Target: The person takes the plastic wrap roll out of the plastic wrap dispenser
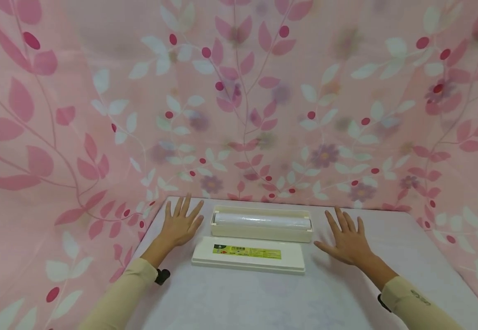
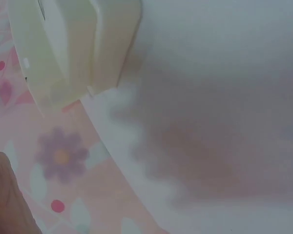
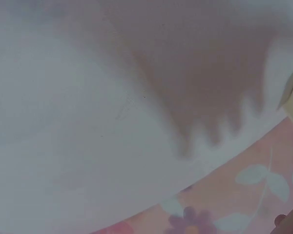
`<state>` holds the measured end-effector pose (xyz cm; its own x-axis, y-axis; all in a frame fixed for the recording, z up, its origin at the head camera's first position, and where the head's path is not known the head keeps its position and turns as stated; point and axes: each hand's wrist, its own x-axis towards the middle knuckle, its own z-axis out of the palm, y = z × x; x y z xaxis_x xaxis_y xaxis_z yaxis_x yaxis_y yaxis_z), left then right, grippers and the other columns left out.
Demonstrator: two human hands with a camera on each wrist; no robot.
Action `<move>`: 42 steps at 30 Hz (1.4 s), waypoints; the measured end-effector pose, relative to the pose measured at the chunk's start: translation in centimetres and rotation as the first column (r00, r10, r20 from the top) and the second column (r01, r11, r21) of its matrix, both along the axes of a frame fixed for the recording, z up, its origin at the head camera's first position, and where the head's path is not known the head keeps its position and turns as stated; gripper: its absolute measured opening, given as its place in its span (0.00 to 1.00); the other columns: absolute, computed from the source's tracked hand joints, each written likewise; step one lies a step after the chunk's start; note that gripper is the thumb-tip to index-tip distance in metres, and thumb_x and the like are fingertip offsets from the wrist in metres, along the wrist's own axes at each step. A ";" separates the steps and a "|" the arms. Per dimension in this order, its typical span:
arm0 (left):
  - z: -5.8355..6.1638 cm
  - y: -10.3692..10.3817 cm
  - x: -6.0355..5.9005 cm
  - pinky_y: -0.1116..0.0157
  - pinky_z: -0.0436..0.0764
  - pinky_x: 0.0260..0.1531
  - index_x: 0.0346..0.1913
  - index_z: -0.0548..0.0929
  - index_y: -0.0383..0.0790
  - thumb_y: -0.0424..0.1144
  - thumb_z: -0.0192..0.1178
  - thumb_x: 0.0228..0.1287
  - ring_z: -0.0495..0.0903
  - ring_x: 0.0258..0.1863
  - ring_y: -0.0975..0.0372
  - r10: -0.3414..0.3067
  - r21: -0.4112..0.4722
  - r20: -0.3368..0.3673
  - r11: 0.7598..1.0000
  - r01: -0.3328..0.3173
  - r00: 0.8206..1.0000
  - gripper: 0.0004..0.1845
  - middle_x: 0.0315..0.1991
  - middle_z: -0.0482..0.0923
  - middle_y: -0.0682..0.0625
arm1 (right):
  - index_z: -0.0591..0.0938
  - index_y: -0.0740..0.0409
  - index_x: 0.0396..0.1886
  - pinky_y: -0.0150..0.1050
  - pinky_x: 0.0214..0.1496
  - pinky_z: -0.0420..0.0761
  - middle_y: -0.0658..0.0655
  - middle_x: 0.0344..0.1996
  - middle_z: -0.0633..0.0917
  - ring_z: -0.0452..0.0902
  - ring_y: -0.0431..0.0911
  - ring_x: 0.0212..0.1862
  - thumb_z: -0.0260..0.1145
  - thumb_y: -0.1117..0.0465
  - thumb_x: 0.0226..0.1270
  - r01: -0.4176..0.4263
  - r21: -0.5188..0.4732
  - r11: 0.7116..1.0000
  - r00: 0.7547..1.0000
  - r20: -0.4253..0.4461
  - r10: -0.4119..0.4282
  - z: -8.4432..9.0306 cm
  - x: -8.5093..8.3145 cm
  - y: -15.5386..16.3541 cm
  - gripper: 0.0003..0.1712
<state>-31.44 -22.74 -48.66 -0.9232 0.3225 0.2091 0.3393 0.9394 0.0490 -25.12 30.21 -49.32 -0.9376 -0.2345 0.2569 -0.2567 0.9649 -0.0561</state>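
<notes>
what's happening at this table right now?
A person has both hands flat on a white table, fingers spread, holding nothing. The left hand rests left of an open cream dispenser box with a roll of film lying in it; the right hand rests to its right. The box lid, with a green-yellow label, lies flat in front of the box. Neither hand touches box or lid. Pink floral fabric hangs behind and at both sides.

Left hand (image 1: 180, 225) flat, palm down, fingers spread, pointing to 1 o'clock. Right hand (image 1: 347, 239) flat, palm down, fingers spread, pointing to 11 o'clock. Forearms sleeved, converging forward.
</notes>
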 end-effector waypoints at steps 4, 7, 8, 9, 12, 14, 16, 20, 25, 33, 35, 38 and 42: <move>0.1 -0.1 0.0 0.35 0.27 0.69 0.80 0.47 0.60 0.62 0.28 0.78 0.33 0.79 0.45 0.004 -0.004 0.011 1.000 -0.004 1.000 0.32 0.81 0.29 0.45 | 0.52 0.50 0.79 0.74 0.69 0.40 0.62 0.80 0.44 0.49 0.66 0.74 0.58 0.25 0.59 -0.001 0.003 1.000 1.000 -0.009 0.001 0.2 0.1 0.3 0.58; 0.0 -0.4 0.1 0.35 0.27 0.69 0.79 0.48 0.60 0.61 0.29 0.78 0.34 0.79 0.45 0.028 -0.010 -0.002 1.000 -0.028 1.000 0.31 0.81 0.30 0.46 | 0.54 0.50 0.79 0.74 0.69 0.41 0.62 0.80 0.44 0.50 0.66 0.73 0.58 0.25 0.59 -0.016 0.008 1.000 0.999 -0.029 0.016 0.0 0.0 0.3 0.56; -0.1 -0.6 0.1 0.35 0.27 0.69 0.79 0.49 0.60 0.61 0.29 0.78 0.34 0.79 0.45 0.038 -0.010 -0.007 0.999 -0.038 0.999 0.31 0.81 0.31 0.46 | 0.54 0.50 0.79 0.74 0.69 0.41 0.62 0.80 0.44 0.50 0.66 0.73 0.58 0.26 0.59 -0.022 0.005 1.000 0.999 -0.027 0.022 0.0 0.0 0.3 0.57; -0.1 -0.7 0.2 0.34 0.27 0.69 0.79 0.49 0.60 0.61 0.29 0.78 0.34 0.79 0.45 0.043 -0.006 -0.013 0.999 -0.043 0.999 0.31 0.81 0.31 0.46 | 0.53 0.50 0.79 0.74 0.69 0.41 0.62 0.80 0.45 0.50 0.66 0.73 0.58 0.25 0.59 -0.023 0.005 1.000 0.999 -0.027 0.023 -0.1 0.0 0.3 0.57; -0.2 -1.0 0.3 0.34 0.28 0.69 0.79 0.51 0.60 0.62 0.30 0.77 0.35 0.79 0.44 0.043 0.008 -0.022 0.999 -0.043 0.999 0.32 0.81 0.32 0.45 | 0.53 0.51 0.79 0.74 0.69 0.41 0.62 0.80 0.46 0.50 0.66 0.73 0.59 0.25 0.58 -0.024 -0.008 1.000 0.999 -0.028 0.024 -0.3 -0.1 0.2 0.58; -0.2 -1.2 0.3 0.33 0.28 0.69 0.79 0.51 0.60 0.63 0.31 0.77 0.37 0.79 0.44 0.040 0.001 -0.029 0.999 -0.040 0.999 0.32 0.81 0.34 0.44 | 0.53 0.52 0.79 0.74 0.68 0.41 0.62 0.80 0.47 0.51 0.66 0.73 0.59 0.25 0.58 -0.023 -0.008 1.000 0.999 -0.028 0.023 -0.3 -0.3 0.2 0.58; -0.3 -1.3 0.2 0.33 0.29 0.69 0.79 0.52 0.60 0.64 0.31 0.76 0.38 0.79 0.43 0.037 -0.010 -0.037 0.999 -0.037 0.999 0.32 0.81 0.36 0.43 | 0.54 0.52 0.79 0.74 0.68 0.42 0.63 0.79 0.47 0.51 0.66 0.73 0.59 0.25 0.59 -0.015 -0.001 1.000 0.999 -0.033 0.015 0.0 -0.5 0.3 0.58; -0.4 -1.4 -0.1 0.34 0.29 0.69 0.79 0.53 0.60 0.65 0.32 0.75 0.39 0.79 0.42 0.047 -0.011 -0.056 0.999 -0.048 0.997 0.33 0.81 0.38 0.41 | 0.54 0.51 0.79 0.74 0.69 0.42 0.63 0.79 0.48 0.51 0.66 0.73 0.58 0.26 0.60 0.006 0.023 1.000 0.999 -0.042 -0.005 0.7 -0.8 0.6 0.56; -1.1 -1.5 0.1 0.34 0.31 0.69 0.78 0.54 0.61 0.64 0.36 0.75 0.41 0.79 0.43 0.059 -0.031 -0.052 0.998 -0.061 0.997 0.33 0.81 0.39 0.42 | 0.54 0.52 0.79 0.75 0.68 0.43 0.64 0.79 0.49 0.52 0.67 0.72 0.57 0.26 0.60 0.005 0.015 1.000 0.999 -0.040 -0.004 0.5 -0.4 0.6 0.56; -2.1 -1.4 0.7 0.33 0.35 0.69 0.78 0.54 0.60 0.63 0.38 0.75 0.42 0.78 0.42 0.061 -0.037 -0.022 0.997 -0.062 0.998 0.33 0.81 0.39 0.42 | 0.57 0.53 0.78 0.74 0.67 0.45 0.62 0.79 0.48 0.54 0.66 0.72 0.59 0.27 0.60 -0.008 -0.003 1.000 0.998 -0.065 0.008 -0.8 0.2 0.6 0.55; -2.2 -1.3 0.8 0.33 0.34 0.69 0.78 0.54 0.60 0.63 0.38 0.75 0.42 0.78 0.42 0.065 -0.036 -0.019 0.997 -0.066 0.998 0.33 0.81 0.39 0.42 | 0.56 0.53 0.78 0.75 0.67 0.45 0.61 0.80 0.47 0.54 0.66 0.71 0.58 0.26 0.60 -0.011 0.001 1.000 0.998 -0.067 0.011 -1.0 0.0 0.6 0.56; -2.1 -1.4 0.7 0.33 0.33 0.69 0.78 0.54 0.60 0.63 0.39 0.75 0.42 0.79 0.42 0.062 -0.022 -0.016 0.998 -0.062 0.998 0.33 0.81 0.39 0.42 | 0.58 0.54 0.77 0.75 0.67 0.45 0.62 0.79 0.49 0.54 0.66 0.72 0.59 0.26 0.60 -0.022 -0.002 1.000 0.997 -0.080 0.022 -0.9 -0.4 0.5 0.55; -1.6 -1.3 0.7 0.33 0.35 0.69 0.78 0.54 0.58 0.63 0.40 0.74 0.41 0.79 0.42 0.057 -0.009 -0.019 0.998 -0.057 0.998 0.34 0.81 0.39 0.41 | 0.59 0.54 0.77 0.74 0.68 0.45 0.65 0.78 0.53 0.54 0.66 0.72 0.60 0.28 0.60 -0.023 -0.003 1.000 0.997 -0.075 0.023 -0.3 -0.3 0.4 0.54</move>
<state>-30.75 -24.06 -50.26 -0.9359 0.2718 0.2242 0.2863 0.9575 0.0342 -25.44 30.63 -49.60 -0.9098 -0.2548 0.3275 -0.2826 0.9584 -0.0395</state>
